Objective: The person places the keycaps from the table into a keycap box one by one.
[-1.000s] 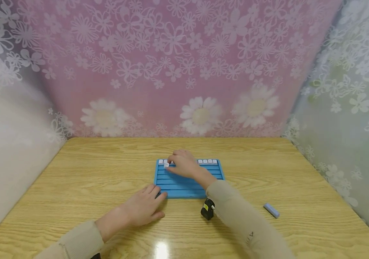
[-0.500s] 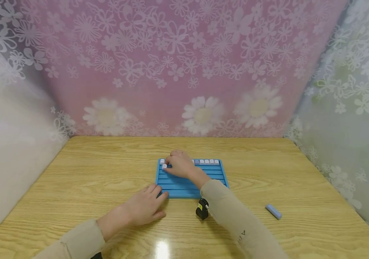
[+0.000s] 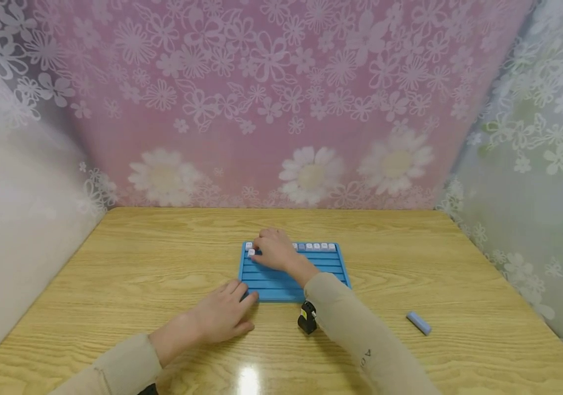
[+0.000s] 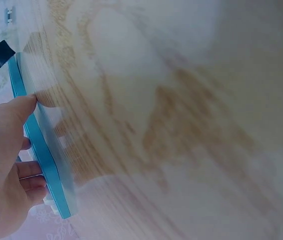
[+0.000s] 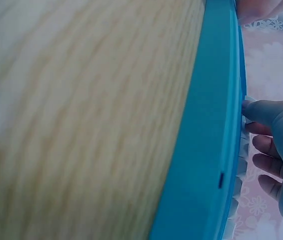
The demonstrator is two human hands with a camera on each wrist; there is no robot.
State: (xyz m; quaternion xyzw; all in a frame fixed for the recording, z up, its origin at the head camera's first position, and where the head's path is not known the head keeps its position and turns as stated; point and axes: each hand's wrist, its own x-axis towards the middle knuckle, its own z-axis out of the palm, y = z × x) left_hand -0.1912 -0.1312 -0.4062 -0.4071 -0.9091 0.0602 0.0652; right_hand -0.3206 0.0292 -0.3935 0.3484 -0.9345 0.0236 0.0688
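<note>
A blue ridged tray lies on the table, with white and bluish keycaps in its far row. At the left end of the row below is a single white keycap. My right hand pinches it between thumb and fingers, hiding part of the far row. In the right wrist view, the thumb meets the tray's inner side while the other fingers are bent. My left hand rests its fingers on the tray's near left corner, and the left wrist view shows fingertips against the blue edge.
A small blue-purple bar lies on the wooden table to the right. A black wrist camera hangs below the right sleeve, close to the tray's front edge. Flowered cloth stands behind the table and at its sides.
The white keycap, tilted in my right fingers one second ago, has shifted slightly left and now sits level at the second row's left end. The left hand stays at the corner.
</note>
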